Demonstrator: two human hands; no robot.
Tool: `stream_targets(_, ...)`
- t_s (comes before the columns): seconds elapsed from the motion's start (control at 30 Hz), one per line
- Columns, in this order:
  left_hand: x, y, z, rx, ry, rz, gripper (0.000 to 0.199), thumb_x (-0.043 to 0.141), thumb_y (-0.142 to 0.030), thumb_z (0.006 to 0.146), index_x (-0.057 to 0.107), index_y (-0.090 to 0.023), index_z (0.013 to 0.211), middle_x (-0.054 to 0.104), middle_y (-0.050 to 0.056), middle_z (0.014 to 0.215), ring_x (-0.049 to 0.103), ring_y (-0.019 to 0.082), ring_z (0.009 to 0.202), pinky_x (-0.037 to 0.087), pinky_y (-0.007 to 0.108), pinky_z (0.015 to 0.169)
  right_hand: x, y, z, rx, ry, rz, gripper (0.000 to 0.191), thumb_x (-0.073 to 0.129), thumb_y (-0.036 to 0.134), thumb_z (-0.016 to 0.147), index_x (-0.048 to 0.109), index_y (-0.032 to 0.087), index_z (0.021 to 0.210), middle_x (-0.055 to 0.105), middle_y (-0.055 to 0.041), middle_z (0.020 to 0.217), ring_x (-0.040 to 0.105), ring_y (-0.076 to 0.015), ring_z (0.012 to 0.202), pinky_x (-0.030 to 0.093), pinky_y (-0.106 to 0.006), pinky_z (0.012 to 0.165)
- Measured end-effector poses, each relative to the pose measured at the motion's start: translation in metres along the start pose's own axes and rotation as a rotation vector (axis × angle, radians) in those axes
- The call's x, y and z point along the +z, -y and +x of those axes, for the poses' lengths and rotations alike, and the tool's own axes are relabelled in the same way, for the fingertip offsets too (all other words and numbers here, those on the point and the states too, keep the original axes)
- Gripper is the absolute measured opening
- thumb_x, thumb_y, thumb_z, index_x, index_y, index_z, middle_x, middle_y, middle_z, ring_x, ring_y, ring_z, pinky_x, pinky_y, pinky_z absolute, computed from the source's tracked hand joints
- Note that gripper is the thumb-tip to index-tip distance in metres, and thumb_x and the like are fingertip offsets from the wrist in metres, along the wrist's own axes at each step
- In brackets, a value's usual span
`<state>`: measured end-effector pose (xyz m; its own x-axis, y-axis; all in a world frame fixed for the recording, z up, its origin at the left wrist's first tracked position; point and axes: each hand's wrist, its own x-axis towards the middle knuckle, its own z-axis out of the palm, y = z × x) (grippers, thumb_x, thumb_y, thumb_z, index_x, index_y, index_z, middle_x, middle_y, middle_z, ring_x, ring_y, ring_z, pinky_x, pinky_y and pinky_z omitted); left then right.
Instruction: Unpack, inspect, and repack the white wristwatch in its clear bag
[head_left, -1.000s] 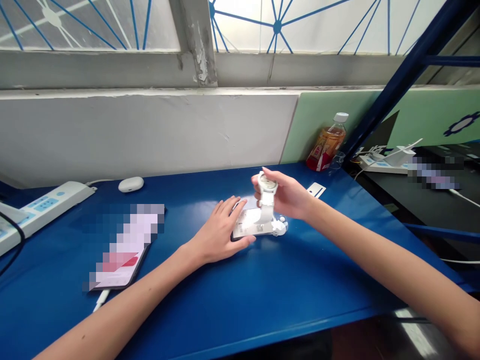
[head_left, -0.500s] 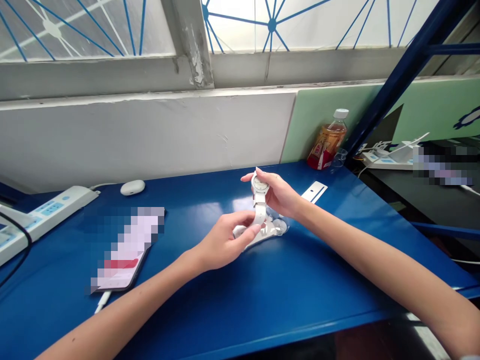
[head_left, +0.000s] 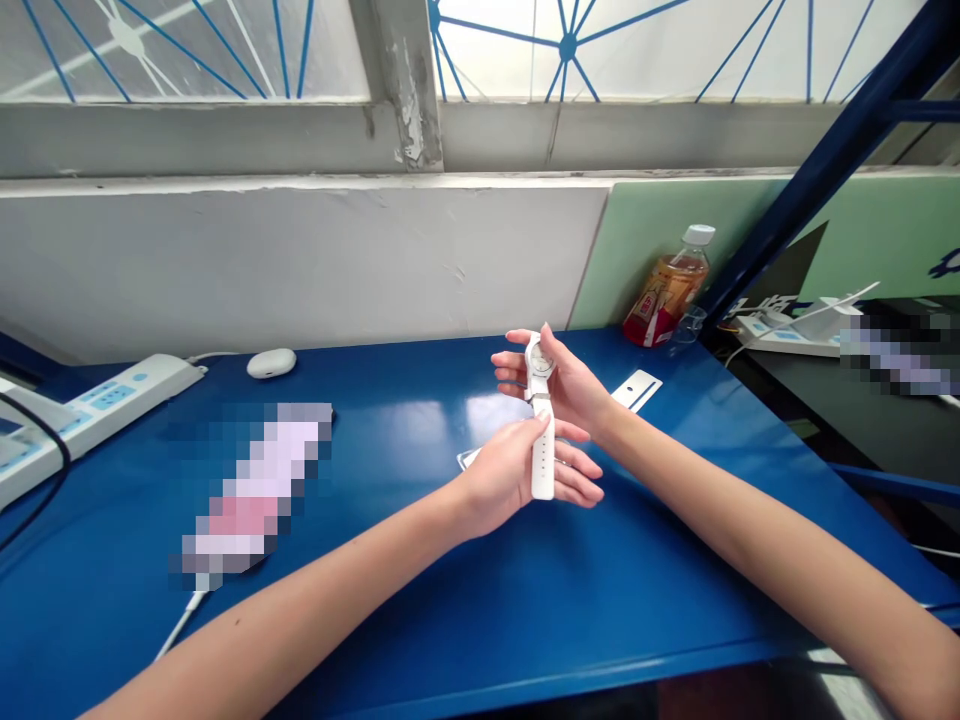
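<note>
A white wristwatch [head_left: 541, 375] is held between my two hands above the blue desk. My right hand [head_left: 568, 380] grips its round face, the thumb on top and the other fingers behind. Lower down, my left hand [head_left: 517, 468] lies palm up under the strap, its thumb pressing on the strap and its fingers stretched out beneath. The strap's perforated end [head_left: 543, 470] hangs straight over those fingers. Behind my left hand, the edge of a clear packet [head_left: 468, 458] shows on the desk; the rest is hidden.
A phone [head_left: 259, 490] with a cable, a white earphone case [head_left: 271, 363] and a power strip [head_left: 105, 410] lie left on the desk [head_left: 420, 620]. Right of my hands are a white card [head_left: 637, 391] and a drink bottle [head_left: 668, 290], near a blue post.
My left hand has moved right and turned palm up, its fingers spreading under the strap. The strap end now hangs straight down. The fingers of my right hand show more behind the watch face.
</note>
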<state>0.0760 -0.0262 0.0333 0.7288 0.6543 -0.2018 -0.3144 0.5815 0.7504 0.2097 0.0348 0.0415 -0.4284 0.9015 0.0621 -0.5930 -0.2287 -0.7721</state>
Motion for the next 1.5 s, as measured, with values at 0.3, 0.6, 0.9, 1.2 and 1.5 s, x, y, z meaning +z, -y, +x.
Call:
stream_targets(0.3,-0.013,0.007,0.000,0.077,-0.030,0.003,0.038,0.043,-0.038,0.103,0.064,-0.007,0.098,0.072,0.014,0.083,0.072,0.021,0.072,0.056,0.035,0.076,0.003,0.006,-0.004,0.133,0.140,0.033,0.048,0.026,0.034,0.104,0.066,0.012,0.119,0.072,-0.0101,0.120,0.066,-0.0191,0.114,0.048,-0.032,0.102)
stream_targets(0.6,-0.018,-0.012,-0.002,0.025,0.035,0.115,0.037,0.049,-0.038,0.100,0.067,-0.005,0.102,0.073,0.018,0.093,0.074,0.028,0.086,0.055,0.044,0.089,0.003,0.009,-0.004,0.114,0.148,0.043,0.051,0.017,0.037,0.106,0.061,0.016,0.122,0.074,-0.0092,0.113,0.070,-0.0181,0.102,0.053,-0.032,0.094)
stream_targets(0.9,-0.013,-0.013,0.000,0.021,-0.105,0.077,0.029,0.048,-0.029,0.101,0.063,-0.004,0.098,0.074,0.020,0.089,0.075,0.029,0.083,0.056,0.045,0.085,0.006,0.010,-0.004,0.138,0.115,0.019,0.058,0.021,0.048,0.102,0.064,0.012,0.119,0.072,-0.0132,0.118,0.068,-0.0206,0.104,0.050,-0.034,0.098)
stream_targets(1.2,-0.002,-0.016,-0.005,0.013,-0.138,0.016,0.029,0.038,-0.025,0.104,0.061,-0.008,0.103,0.074,0.017,0.088,0.075,0.026,0.081,0.057,0.044,0.084,0.007,0.011,-0.008,0.123,0.131,0.035,0.053,0.025,0.038,0.097,0.063,0.010,0.121,0.069,-0.0136,0.125,0.066,-0.0217,0.110,0.046,-0.036,0.102)
stream_targets(1.5,0.002,-0.026,-0.005,-0.008,-0.211,0.042,0.029,0.043,-0.026,0.103,0.064,-0.006,0.098,0.074,0.018,0.090,0.075,0.026,0.085,0.056,0.044,0.088,0.002,0.015,-0.004,0.180,0.050,0.135,0.047,0.028,0.033,0.096,0.064,0.011,0.117,0.065,-0.0035,0.078,0.060,-0.0159,0.067,0.054,-0.031,0.070)
